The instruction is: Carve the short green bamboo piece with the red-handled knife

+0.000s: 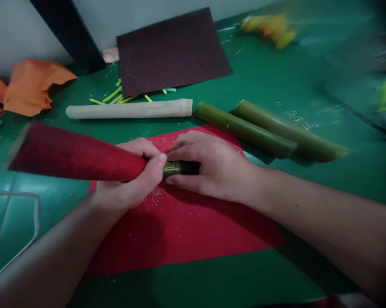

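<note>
My left hand [133,188] is wrapped round a bamboo tube [77,154] whose left part is red and whose right part shows green. The tube is tilted, with its red end raised towards the left. My right hand [214,164] closes its fingers and thumb round the green part, beside the left thumb. Anything small between the right fingers and the bamboo is hidden. Beneath both hands lies a red sheet [193,231], sprinkled with pale shavings.
Behind the sheet lie a pale peeled bamboo stick [129,111] and two green bamboo pieces [244,128]. Further back are a dark brown sheet [173,51], yellow-green strips [112,95], crumpled orange paper [29,90] and a blurred yellow tool [266,29]. A cable [36,214] runs at left.
</note>
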A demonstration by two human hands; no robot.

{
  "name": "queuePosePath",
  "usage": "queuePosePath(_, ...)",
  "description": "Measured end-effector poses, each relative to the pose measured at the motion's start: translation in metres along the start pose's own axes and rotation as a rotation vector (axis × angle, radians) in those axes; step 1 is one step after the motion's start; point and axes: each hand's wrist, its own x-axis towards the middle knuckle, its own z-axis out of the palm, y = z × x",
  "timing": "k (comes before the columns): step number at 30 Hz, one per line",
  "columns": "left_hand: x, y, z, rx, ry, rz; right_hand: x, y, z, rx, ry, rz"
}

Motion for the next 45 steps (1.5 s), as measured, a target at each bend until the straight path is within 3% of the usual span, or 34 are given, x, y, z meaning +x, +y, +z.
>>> queuePosePath(2, -0.0013, 0.0002, 0.0012, 0.019, -0.033, 0.021, 0.0001, -0.0002, 0.0002, -0.002, 0.002, -0.001)
queuePosePath(8, -0.0003, 0.0019, 0.0062, 0.0, 0.037, -0.001, 0.0004, -0.0013, 0.0013, 0.0, 0.018, 0.016)
queuePosePath(20, 0.0015, 0.0031, 0.0092, -0.077, 0.041, -0.031, 0.0006, -0.0022, 0.0023, 0.009, 0.022, 0.019)
queuePosePath(26, 0.0013, 0.006, 0.0058, -0.031, -0.095, -0.024, 0.0007, -0.002, 0.0025, 0.034, 0.023, -0.007)
queuePosePath(32, 0.0027, 0.0043, 0.0046, -0.077, -0.13, 0.004, 0.0007, -0.0026, 0.0025, 0.031, 0.014, 0.001)
queuePosePath(45, 0.0017, 0.0011, 0.0042, 0.027, -0.05, 0.048, 0.0007, -0.0007, 0.0035, 0.018, 0.027, 0.0)
